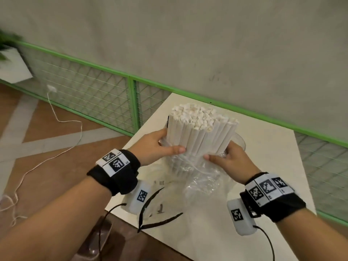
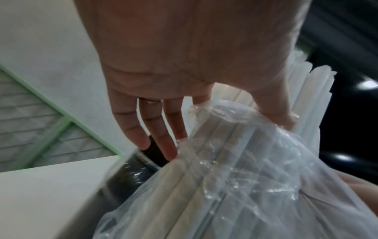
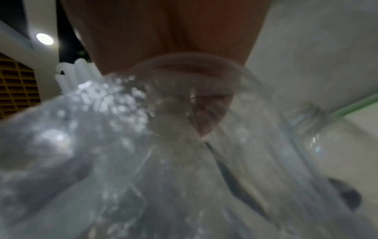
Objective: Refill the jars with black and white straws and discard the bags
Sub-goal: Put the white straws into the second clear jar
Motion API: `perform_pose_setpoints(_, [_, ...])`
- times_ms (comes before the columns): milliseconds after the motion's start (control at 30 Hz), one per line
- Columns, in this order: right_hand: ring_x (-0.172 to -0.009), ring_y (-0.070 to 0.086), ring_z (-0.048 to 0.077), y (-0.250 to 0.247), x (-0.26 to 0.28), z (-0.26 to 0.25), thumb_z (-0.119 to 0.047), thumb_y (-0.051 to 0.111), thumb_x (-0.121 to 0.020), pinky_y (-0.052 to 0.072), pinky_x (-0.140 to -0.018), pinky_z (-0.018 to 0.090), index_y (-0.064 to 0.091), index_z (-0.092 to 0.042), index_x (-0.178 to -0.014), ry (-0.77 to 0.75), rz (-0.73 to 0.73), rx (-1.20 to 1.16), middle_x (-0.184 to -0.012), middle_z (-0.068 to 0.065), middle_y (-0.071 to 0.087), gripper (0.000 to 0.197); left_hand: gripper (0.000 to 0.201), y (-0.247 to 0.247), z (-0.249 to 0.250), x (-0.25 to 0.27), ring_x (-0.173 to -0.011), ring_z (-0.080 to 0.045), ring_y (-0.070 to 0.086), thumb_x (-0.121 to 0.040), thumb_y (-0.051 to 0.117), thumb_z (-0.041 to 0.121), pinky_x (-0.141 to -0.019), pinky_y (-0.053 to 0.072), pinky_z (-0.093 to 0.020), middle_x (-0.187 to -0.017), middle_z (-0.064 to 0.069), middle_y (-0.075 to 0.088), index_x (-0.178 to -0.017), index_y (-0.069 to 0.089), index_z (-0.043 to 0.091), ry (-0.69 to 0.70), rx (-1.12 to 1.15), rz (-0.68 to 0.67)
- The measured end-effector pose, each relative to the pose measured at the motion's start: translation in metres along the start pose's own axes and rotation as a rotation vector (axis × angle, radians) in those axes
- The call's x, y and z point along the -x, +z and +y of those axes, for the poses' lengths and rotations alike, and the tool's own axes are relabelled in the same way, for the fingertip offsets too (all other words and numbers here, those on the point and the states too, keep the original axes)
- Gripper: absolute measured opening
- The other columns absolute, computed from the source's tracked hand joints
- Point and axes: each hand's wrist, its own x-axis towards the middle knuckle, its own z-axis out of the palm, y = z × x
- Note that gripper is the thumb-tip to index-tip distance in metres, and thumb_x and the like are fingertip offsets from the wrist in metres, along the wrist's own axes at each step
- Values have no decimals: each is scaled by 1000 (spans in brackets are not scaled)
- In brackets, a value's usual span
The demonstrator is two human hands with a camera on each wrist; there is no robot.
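Note:
A thick bundle of white straws [image 1: 199, 129] stands upright over the white table [image 1: 273, 166]. A clear plastic bag [image 1: 199, 178] is bunched round its lower half. My left hand [image 1: 165, 144] grips the bundle from the left, with the thumb across the front at the bag's edge [image 2: 235, 177]. My right hand [image 1: 222, 153] pinches the bag against the bundle's right side. An empty glass jar [image 1: 240, 140] stands just behind my right hand and shows again in the right wrist view [image 3: 306, 129]. A dark jar of black straws [image 2: 126, 176] sits behind my left fingers, mostly hidden.
A flattened clear bag with dark edges [image 1: 158, 210] lies on the table's near part. A green-framed mesh fence [image 1: 113, 91] and a grey wall run behind the table. A white cable [image 1: 56, 117] trails over the floor at left, and the table's left edge is close to my left arm.

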Motion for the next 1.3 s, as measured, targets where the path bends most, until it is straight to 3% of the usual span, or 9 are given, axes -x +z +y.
perform_pose_setpoints(133, [-114,54,7,54,-8,28,-25,75,-80,41,-93,12,53,-19,-129,28,-119,59,-122,-11,58,54,58,2,-50,16,-101,-4,58,-72,72,54,-88,43,-23,-112,16,61,-124,52,37,-169,-75,-30])
perform_pose_setpoints(267, [-118,55,17,97,-13,54,-23,78,-77,44,-103,37,55,-18,-129,45,-137,121,-126,-1,61,57,55,17,-88,27,-100,-11,54,-75,73,45,-83,36,-23,-110,9,59,-123,55,28,-284,-109,-11])
perform_pose_setpoints(433, [-116,52,9,109,-41,51,-27,77,-77,41,-98,28,55,-19,-131,-57,-59,134,-127,-5,60,58,39,-2,-87,26,-99,-7,53,-74,77,38,-80,35,-20,-100,17,55,-107,57,34,-223,-67,132])
perform_pose_setpoints(533, [-116,56,16,118,-52,59,-33,74,-78,46,-99,36,54,-20,-130,-6,-101,240,-126,-3,61,58,70,-13,-87,20,-115,-7,49,-65,84,37,-87,34,-18,-117,18,51,-126,50,30,-154,-95,172])
perform_pose_setpoints(700, [-112,57,17,125,-59,60,-39,73,-77,49,-95,39,50,-21,-131,68,-94,329,-123,-3,60,62,127,-13,-73,11,-138,-5,16,-50,87,51,-111,17,-30,-153,14,20,-147,5,39,50,-85,305])
perform_pose_setpoints(900, [-122,39,26,112,-49,32,-59,68,-73,38,-101,39,39,-20,-139,79,-45,791,-131,2,44,82,90,-17,-58,-13,-132,-17,33,-65,63,69,-106,29,-33,-145,12,38,-142,28,39,202,-610,143])
perform_pose_setpoints(1033, [-107,43,12,103,-23,10,-42,80,-68,41,-93,23,42,-22,-126,-38,253,387,-118,-4,41,72,73,-13,-62,-17,-124,-17,37,-75,65,56,-98,32,-29,-139,14,43,-139,34,39,236,-638,191])
perform_pose_setpoints(1133, [-100,42,9,112,3,20,-60,72,-68,42,-82,20,44,-30,-110,-46,71,486,-110,-11,39,58,71,-13,-66,-20,-121,-16,38,-76,64,57,-96,35,-28,-137,15,45,-138,37,38,269,-657,209])
perform_pose_setpoints(1300, [-125,35,21,132,11,60,-57,61,-80,43,-96,36,35,-34,-137,77,-287,781,-139,-4,30,67,69,-8,-69,-23,-115,-20,44,-74,67,55,-96,39,-31,-132,11,51,-136,44,33,319,-666,199])
